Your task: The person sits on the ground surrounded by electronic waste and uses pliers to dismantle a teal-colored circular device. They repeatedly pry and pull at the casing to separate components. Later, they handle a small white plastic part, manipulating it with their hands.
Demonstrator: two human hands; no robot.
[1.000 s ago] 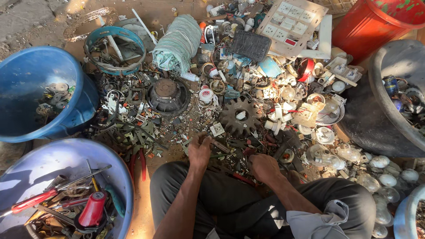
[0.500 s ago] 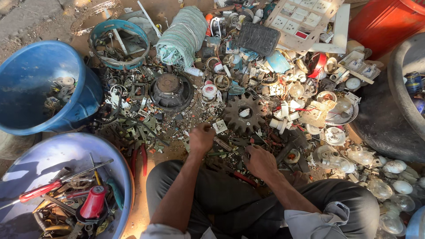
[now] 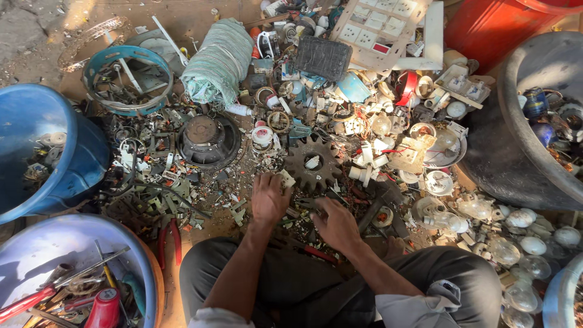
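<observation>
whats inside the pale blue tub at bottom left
The pale blue plastic tub holds red-handled pliers, a red cylinder, a yellow-handled screwdriver and metal scraps. Whatever lies under them is covered.

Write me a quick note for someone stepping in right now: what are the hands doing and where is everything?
Left hand: down in the scrap, fingers around a small white part, just below the gear.
Right hand: palm down on the small scrap in front of the knees; whether it grips anything cannot be told.
Nearby: speaker left of the gear, red pliers by the left knee, tub of tools at lower left, blue bucket at left.
Done: some parts already lie in the tubs.
Left: most scrap is loose on the ground.
</observation>
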